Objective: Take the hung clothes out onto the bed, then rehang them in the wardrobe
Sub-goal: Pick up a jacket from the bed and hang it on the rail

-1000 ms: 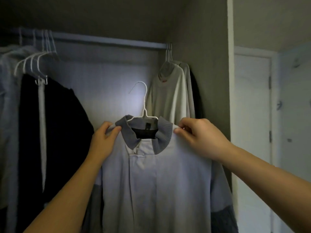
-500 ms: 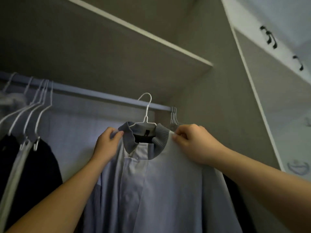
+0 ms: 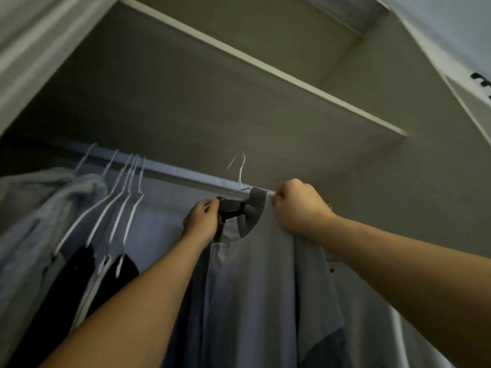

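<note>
Pale blue shirt [image 3: 255, 288] hangs long axis vertical, collar up, near the rail's [image 3: 172, 171] right end. Hanger hook [image 3: 240, 168] points up and is blurred. Left hand [image 3: 202, 220] pinches the collar. Right hand [image 3: 297, 208] is fisted on the shoulder cloth. The hem is cut off.

Looking up, at the margins of my view: pale wall, dark hooks, white trim.

In the upper right corner of the frame I see a white wall [image 3: 449, 25], bluish in the dim light. At the right edge, a little below it, black hooks [image 3: 481, 81] stick out, cut off by the frame so I cannot tell how many. Just under them sits a pale panel [image 3: 475, 107] whose white edge runs diagonally down to the right. Across the upper left corner slants a broad white trim [image 3: 34, 46], blurred.
</note>
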Demonstrator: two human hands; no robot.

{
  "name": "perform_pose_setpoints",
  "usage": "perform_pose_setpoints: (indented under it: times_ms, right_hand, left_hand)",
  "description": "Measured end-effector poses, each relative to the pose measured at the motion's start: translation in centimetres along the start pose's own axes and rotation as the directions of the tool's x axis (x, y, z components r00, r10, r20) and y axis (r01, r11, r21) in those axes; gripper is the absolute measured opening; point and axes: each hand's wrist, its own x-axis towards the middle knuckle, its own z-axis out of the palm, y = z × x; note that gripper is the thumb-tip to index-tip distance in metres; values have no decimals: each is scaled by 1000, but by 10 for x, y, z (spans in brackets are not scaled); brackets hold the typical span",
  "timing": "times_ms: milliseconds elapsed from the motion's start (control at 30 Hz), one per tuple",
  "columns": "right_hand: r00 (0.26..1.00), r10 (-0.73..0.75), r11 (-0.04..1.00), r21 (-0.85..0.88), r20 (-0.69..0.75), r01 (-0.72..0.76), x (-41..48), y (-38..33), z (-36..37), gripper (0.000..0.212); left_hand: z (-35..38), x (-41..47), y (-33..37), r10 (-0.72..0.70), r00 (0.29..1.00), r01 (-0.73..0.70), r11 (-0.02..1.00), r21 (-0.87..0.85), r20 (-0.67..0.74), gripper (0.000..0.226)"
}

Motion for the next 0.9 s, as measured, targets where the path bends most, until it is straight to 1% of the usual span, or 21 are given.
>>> perform_pose_setpoints:
  times_ms: [100,133,200,267,300,367,433,500,567,633,667,700,767,833,900]
  right_hand:
    - [1000,16,1000,14,18,-16,6,-8,14,19]
    - [999,23,999,22,26,-24,7,-10,18,18]
    - [998,26,999,41,48,-28,8,-10,28,18]
    - [997,22,998,64,74,-27,8,-8,37,21]
    - [996,22,997,75,88,-29,7,-6,41,24]
    - [993,28,995,89,111,-38,7,-3,45,28]
    - [992,32,996,84,119,-43,6,1,46,25]
    - [995,7,1000,-2,104,-7,1,2,44,21]
    - [992,-103,974,-194,71,115,-10,2,41,25]
    - [957,-274,871,-400,91,287,-25,4,41,43]
    - [937,-328,815,-465,122,345,-32,5,42,54]
    - [925,-344,774,-509,161,377,-37,8,43,64]
    - [917,-315,730,-555,244,399,-45,15,46,78]
    - [912,-276,711,-574,304,407,-49,25,47,87]
    - [908,-253,700,-584,335,410,-52,36,45,92]
  left_hand:
    - [0,-9,-4,11,997,-7,998,-64,72,68]
    - [1,-11,-5,12,997,-6,997,-74,81,66]
    - [4,-16,-7,23,996,-14,995,-101,84,46]
    - [8,-19,-11,47,997,-41,992,-118,53,23]
    - [10,-21,-14,57,997,-51,993,-111,47,17]
    - [14,-22,-19,65,997,-61,993,-99,42,16]
    - [17,-22,-22,68,997,-63,992,-107,35,20]
    - [22,-23,-24,56,998,-51,991,-120,38,32]
    - [28,-24,-30,63,996,-55,990,-133,56,37]
    - [34,-27,-35,79,993,-66,987,-149,84,34]
    - [38,-28,-37,83,992,-68,986,-151,96,33]
    - [42,-29,-39,88,991,-72,986,-149,101,34]
    - [50,-29,-39,90,991,-77,988,-132,96,46]
    - [59,-30,-39,97,992,-86,988,-127,79,65]
    - [71,-33,-38,109,991,-98,986,-133,76,80]
